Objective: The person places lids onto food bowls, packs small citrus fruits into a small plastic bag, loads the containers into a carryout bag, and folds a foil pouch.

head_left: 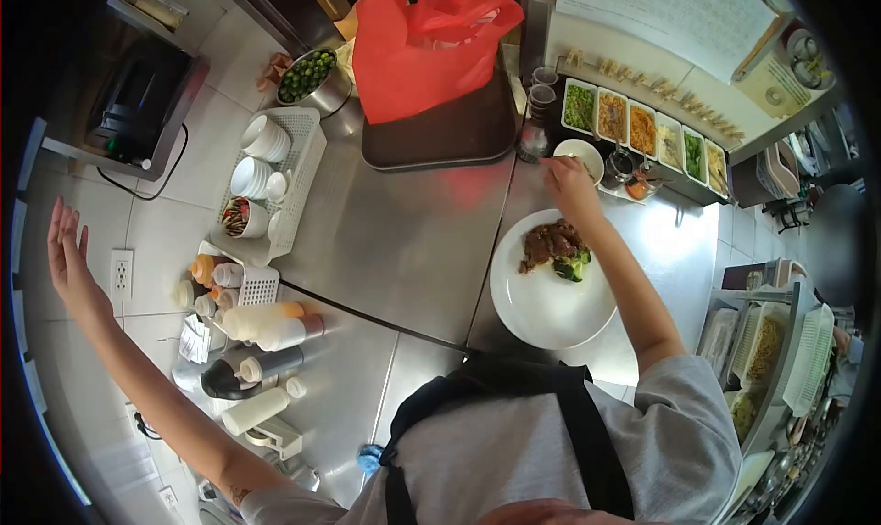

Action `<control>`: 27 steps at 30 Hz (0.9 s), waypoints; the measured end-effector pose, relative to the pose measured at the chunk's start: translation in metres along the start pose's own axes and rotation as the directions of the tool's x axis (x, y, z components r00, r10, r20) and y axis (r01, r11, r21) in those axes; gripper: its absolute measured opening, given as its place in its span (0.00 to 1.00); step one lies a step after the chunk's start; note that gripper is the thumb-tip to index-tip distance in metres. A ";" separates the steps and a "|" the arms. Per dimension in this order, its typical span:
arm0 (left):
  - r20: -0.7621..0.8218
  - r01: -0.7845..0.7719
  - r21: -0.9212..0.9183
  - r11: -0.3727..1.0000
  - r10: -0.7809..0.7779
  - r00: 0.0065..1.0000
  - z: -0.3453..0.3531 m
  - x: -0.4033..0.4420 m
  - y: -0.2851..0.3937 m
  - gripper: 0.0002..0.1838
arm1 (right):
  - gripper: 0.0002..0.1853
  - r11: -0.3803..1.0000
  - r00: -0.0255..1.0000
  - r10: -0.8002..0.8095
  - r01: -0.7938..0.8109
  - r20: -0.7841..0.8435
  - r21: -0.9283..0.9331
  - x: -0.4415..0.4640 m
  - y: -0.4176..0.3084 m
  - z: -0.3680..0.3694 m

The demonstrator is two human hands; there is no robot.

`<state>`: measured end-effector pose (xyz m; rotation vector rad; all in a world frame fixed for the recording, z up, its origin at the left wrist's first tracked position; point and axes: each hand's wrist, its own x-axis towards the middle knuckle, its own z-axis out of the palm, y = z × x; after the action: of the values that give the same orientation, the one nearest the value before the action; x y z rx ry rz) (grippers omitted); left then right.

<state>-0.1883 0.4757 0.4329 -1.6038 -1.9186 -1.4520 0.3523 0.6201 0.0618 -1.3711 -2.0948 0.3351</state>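
My right hand (571,185) has its fingers gathered together, pointing down at the small white bowl (590,157); whether I pinch something between them, I cannot tell, because the back of the hand covers the fingertips. I think I gather them so in order to reach inside the rim without pushing the bowl. The bowl is standing just beside the row of cut ingredients (643,135), probably so that all small portions are within one reach.

Under my right forearm lies the large white plate (548,316), in front of my body, where I suppose it is convenient to work over it. The meat (548,246) and the broccoli (573,267) are together at its far side, touching, and the nearer part is bare.

My left hand (70,254) is released, holding nothing, with extended fingers near the wall outlet (121,274). It is well apart from the plate; perhaps it is there for balance, but of this I am not certain.
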 end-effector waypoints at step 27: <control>-0.336 -0.114 0.063 0.992 0.128 0.933 -0.065 0.037 0.023 0.20 | 0.16 0.038 0.857 -0.488 0.208 -0.163 0.977 0.278 -0.551 -0.063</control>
<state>-0.2072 0.4441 0.5022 -1.3231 -1.6164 -1.5108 -0.0960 0.6234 0.4907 0.0841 -1.5496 1.4162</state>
